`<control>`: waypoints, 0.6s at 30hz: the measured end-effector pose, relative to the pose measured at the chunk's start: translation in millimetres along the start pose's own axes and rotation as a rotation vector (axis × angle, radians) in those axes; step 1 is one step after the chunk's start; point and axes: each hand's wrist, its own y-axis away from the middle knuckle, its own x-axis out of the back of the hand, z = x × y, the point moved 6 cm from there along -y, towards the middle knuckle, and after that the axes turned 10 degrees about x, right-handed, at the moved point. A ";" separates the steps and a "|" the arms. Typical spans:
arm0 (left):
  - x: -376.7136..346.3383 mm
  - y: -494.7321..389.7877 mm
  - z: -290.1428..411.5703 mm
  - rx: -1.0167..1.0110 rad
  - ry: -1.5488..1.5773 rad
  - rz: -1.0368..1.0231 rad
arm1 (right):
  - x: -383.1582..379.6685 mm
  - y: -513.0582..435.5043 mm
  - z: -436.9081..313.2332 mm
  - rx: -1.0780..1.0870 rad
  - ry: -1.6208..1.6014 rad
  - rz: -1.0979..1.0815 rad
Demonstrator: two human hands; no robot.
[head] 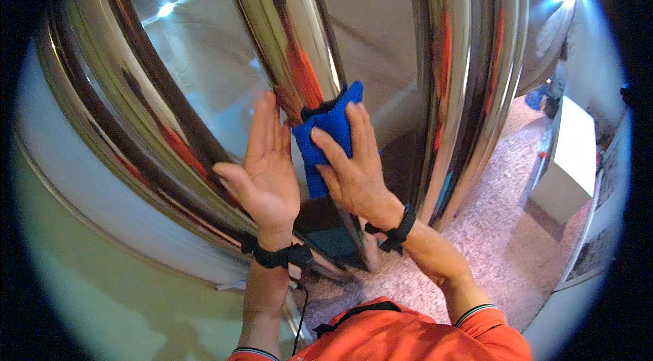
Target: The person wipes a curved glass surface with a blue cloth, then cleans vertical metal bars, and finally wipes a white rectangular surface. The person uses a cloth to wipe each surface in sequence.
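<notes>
A folded blue cloth lies against a shiny, polished metal pipe or column, roughly midway up the picture. My right hand grips the cloth, its fingers spread over the outer face and its thumb at the lower edge. To the left, my left hand is held up with the palm showing and the thumb out, and nothing is in it. Its fingertips are beside the column; whether they touch it I cannot tell. Reflections of orange clothing show on the curved metal.
More polished columns stand at the left and right, with smooth panels between. A pale wall curves along the lower left. On the speckled floor at right stands a white box-shaped block. A thin black cable hangs near my left forearm.
</notes>
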 end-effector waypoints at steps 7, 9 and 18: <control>4.4 18.5 -25.0 -0.081 -0.205 -0.012 | -13.8 105.2 -7.6 0.039 -0.054 -0.054; 9.3 23.6 -35.9 -0.104 -0.312 -0.020 | -22.1 122.8 -2.7 -0.009 -0.062 -0.116; 43.6 42.5 -53.9 -0.241 -0.678 -0.208 | 15.4 -4.1 -1.3 0.085 0.059 -0.148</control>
